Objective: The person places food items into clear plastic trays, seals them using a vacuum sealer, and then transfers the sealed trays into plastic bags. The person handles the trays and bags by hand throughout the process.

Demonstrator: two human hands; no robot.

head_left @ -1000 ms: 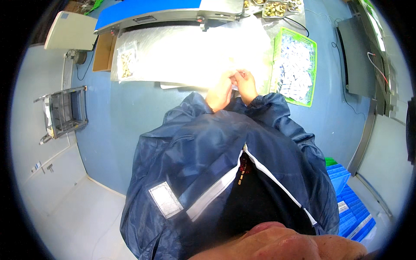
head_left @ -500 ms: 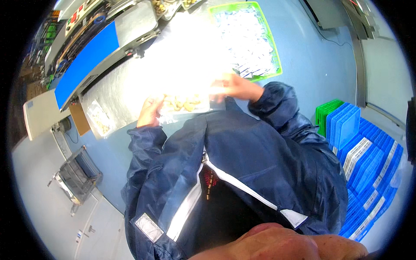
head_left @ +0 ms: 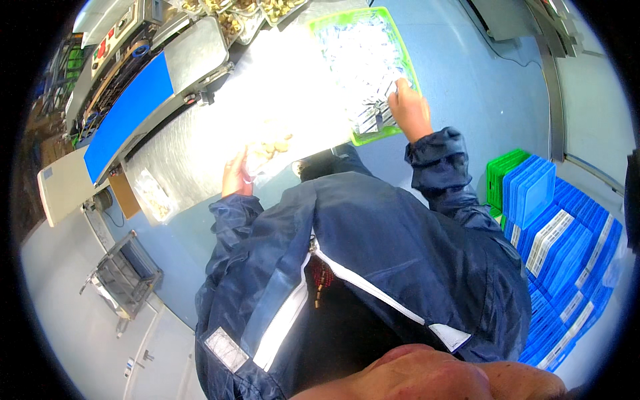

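My left hand (head_left: pixel 237 175) is closed on the near left edge of a clear plastic bag (head_left: pixel 261 162). Pale tan, lumpy food pieces (head_left: pixel 275 145) lie inside the bag, at the front of a brightly lit metal table. Off to the right, my right hand (head_left: pixel 410 112) is over the right side of a green plastic basket (head_left: pixel 363 139). This basket is filled with small white and blue packets (head_left: pixel 370 100). The right fingers are bent together among the packets; glare hides what is between their tips.
A machine with a blue belt (head_left: pixel 130 113) runs along the left. Another bag (head_left: pixel 153 193) lies at the table's left corner. Trays of food pieces (head_left: pixel 280 8) stand at the back. Stacked blue crates (head_left: pixel 560 247) and a green crate (head_left: pixel 503 173) are at right.
My right hand has moved from beside the bag, rightward and away from me, to the basket. The left hand still has the bag, which has shifted slightly left and is tilted more.
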